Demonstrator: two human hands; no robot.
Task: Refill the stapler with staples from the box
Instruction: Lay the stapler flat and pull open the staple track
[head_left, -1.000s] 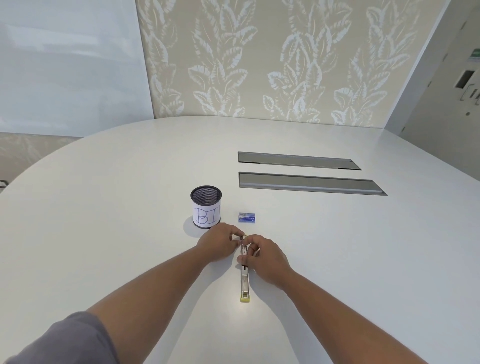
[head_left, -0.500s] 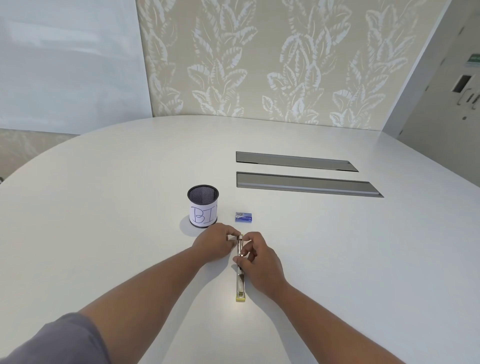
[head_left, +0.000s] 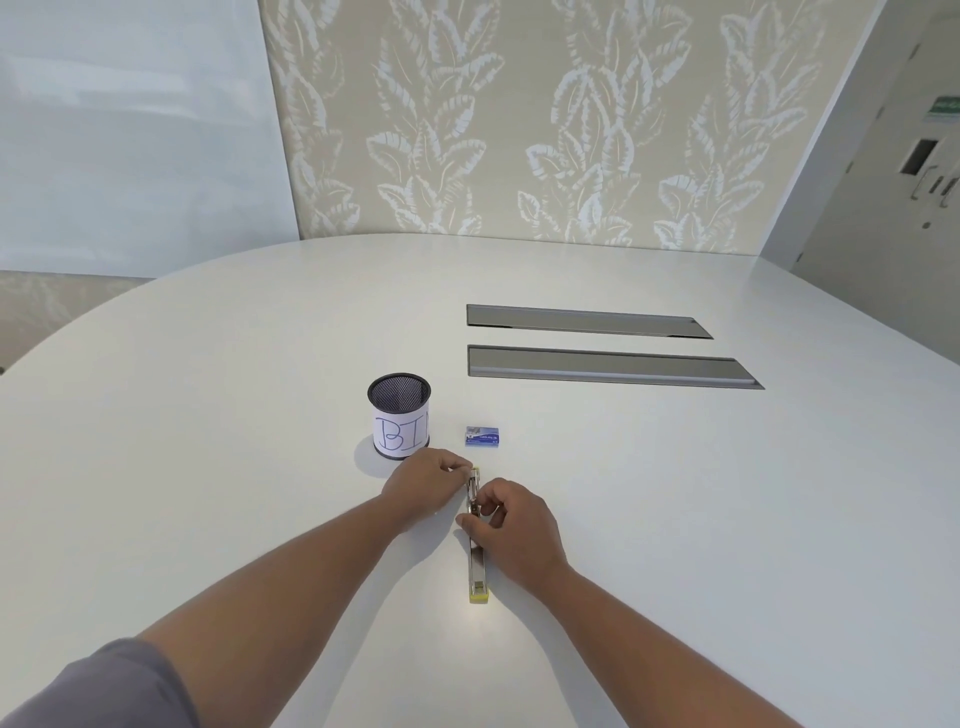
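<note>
A stapler (head_left: 477, 566) lies unfolded flat on the white table (head_left: 208, 415), a long metal strip with a yellow end nearest me. My left hand (head_left: 423, 488) pinches its far end from the left. My right hand (head_left: 511, 525) grips the middle of the strip from the right, fingers curled over the metal channel. A small blue staple box (head_left: 482, 435) sits closed on the table just beyond the hands, untouched.
A black mesh cup (head_left: 399, 422) with a paper label reading "BI" stands left of the staple box. Two long grey cable slots (head_left: 597, 366) are set into the table further back on the right. A leaf-patterned wall rises behind.
Both hands stay on the stapler and have shifted only slightly; the right hand's fingers have worked a little along the strip. The camera has drifted a little.
</note>
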